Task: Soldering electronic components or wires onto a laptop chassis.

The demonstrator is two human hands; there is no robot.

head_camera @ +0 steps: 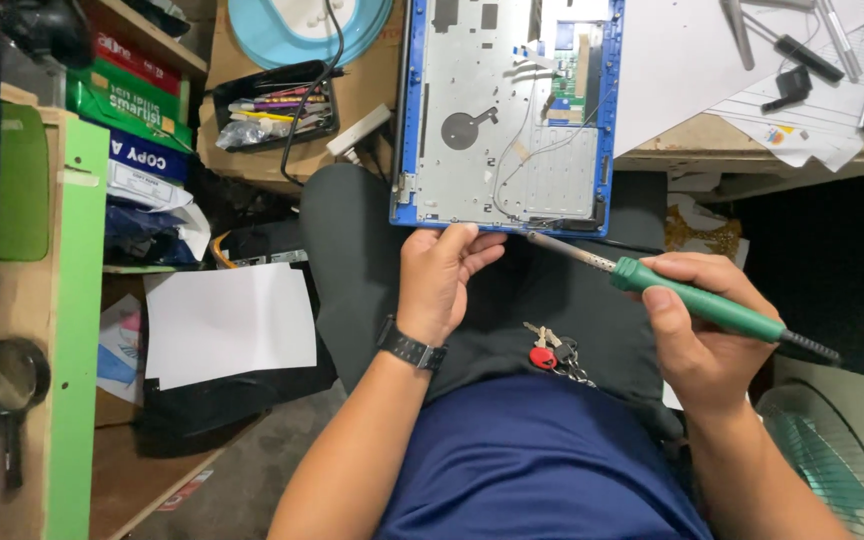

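A: Blue-framed open laptop chassis with grey metal inner plate (508,110) rests half on the tabletop (692,135), near edge over the lap. Left hand (442,280)?

B: Grips that edge. Right hand (697,335) clamped on green-handled soldering iron (692,298), tip at the chassis corner.

Metal, plastic, paper and raw wood around an opened laptop shell

The laptop shell (508,110) shows a matt grey metal plate inside a glossy blue plastic rim; the soldering iron (697,300) has a smooth green plastic handle, a ribbed black end and a dull metal shaft. White paper sheets (687,60) lie matt on the rough wooden worktop (692,140) near its front edge. The wristwatch (410,347) looks matt black, the keys (552,352) shiny metal on dark cloth.
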